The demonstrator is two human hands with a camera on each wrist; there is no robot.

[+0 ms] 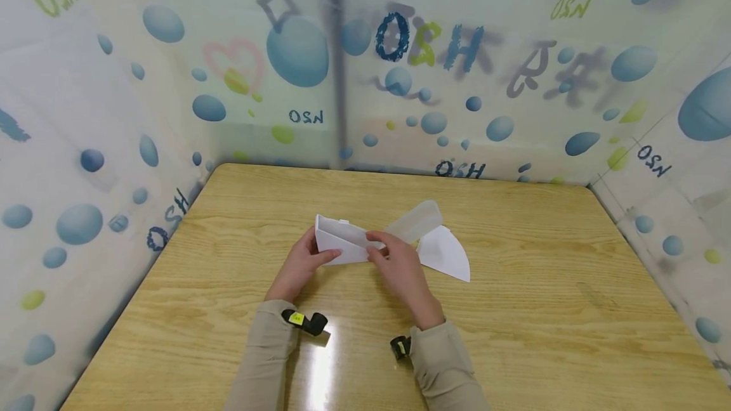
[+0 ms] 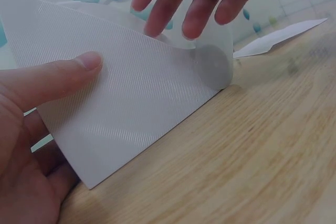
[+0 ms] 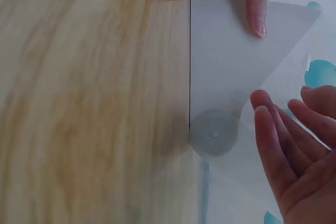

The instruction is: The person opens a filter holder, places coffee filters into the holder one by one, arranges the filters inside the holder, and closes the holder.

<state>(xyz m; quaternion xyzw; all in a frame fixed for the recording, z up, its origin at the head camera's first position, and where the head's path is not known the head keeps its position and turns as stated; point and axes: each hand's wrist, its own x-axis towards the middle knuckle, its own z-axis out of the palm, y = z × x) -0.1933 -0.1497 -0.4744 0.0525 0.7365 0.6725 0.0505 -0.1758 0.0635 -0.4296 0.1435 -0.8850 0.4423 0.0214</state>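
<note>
A white wedge-shaped case point(image 1: 351, 254), finely ribbed on its face, stands tilted on the table with its upper side parted. My left hand point(image 1: 297, 270) grips its wide end, thumb on the front and fingers behind. My right hand point(image 1: 400, 271) hovers at the narrow end, its loosely bent fingers by the upper edge, pinching nothing in the right wrist view. A translucent cover point(image 1: 418, 222) swings out from a round joint point(image 3: 214, 134) at the case's narrow corner. Beside it lies a white fan-shaped piece point(image 1: 445, 252).
All of this is on a wooden table point(image 1: 542, 309). Printed curtains point(image 1: 371, 125) with blue drops surround the table's back and sides. Both wrists carry small black cameras point(image 1: 305, 322).
</note>
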